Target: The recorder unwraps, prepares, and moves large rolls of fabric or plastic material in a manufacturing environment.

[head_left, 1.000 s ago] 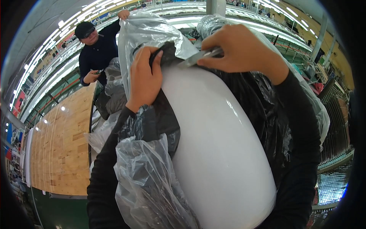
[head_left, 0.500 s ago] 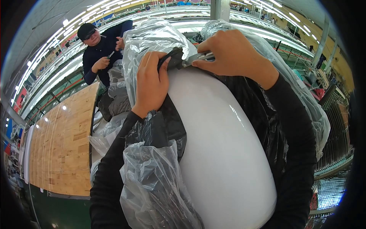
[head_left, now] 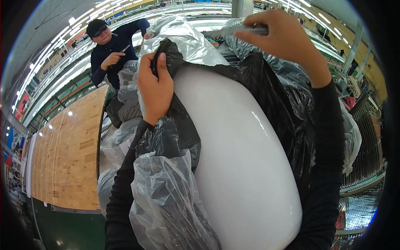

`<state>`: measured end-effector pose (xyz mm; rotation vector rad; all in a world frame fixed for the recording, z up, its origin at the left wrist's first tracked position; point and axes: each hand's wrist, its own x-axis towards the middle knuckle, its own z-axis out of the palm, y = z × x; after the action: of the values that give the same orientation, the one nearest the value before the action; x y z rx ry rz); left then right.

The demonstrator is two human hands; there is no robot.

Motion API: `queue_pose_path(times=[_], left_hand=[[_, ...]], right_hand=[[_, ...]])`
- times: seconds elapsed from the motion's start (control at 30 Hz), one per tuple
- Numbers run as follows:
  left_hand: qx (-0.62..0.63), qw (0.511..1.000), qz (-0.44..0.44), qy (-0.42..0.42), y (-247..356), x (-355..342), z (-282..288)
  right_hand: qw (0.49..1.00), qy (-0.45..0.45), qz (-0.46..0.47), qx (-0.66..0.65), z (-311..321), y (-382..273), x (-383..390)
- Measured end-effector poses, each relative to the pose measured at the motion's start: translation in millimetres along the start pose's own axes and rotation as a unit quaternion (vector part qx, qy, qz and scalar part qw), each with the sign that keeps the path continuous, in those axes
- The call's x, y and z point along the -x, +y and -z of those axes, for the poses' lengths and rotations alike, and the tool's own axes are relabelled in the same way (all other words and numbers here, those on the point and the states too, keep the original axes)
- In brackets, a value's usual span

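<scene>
A thick white roll (head_left: 237, 150) with a glossy surface lies lengthwise before me, partly bared between split wrappings. My left hand (head_left: 156, 85) pinches the cut edge of the black plastic film (head_left: 170, 52) at the roll's far left end. Up and to the right, my right hand (head_left: 283, 39) grips a utility knife (head_left: 229, 31), smeared by motion and raised off the film. More black film (head_left: 273, 87) hangs open along the roll's right side. A torn clear plastic bag (head_left: 162, 183) bunches over my left forearm's inner side.
At the left stands a wooden board tabletop (head_left: 68, 150). Beyond the roll, a co-worker (head_left: 109, 52) in dark clothes and a cap holds a thin tool. Other plastic-wrapped bundles (head_left: 183, 37) lie ahead. A rack of thin rods (head_left: 364, 137) stands at the right.
My right hand has lifted the knife up and right, away from the film. My left hand has drawn the film edge slightly left, and the wrapping gapes wider at the far end.
</scene>
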<state>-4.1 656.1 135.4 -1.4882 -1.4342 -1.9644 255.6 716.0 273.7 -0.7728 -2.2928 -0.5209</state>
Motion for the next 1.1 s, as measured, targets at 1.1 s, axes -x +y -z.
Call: queue_pose_path(times=[1.1], left_hand=[[0.046,0.984,0.076,0.156,-59,-10,35]], right_hand=[[0.990,-0.061,0.119,0.053,12,-30,-70]])
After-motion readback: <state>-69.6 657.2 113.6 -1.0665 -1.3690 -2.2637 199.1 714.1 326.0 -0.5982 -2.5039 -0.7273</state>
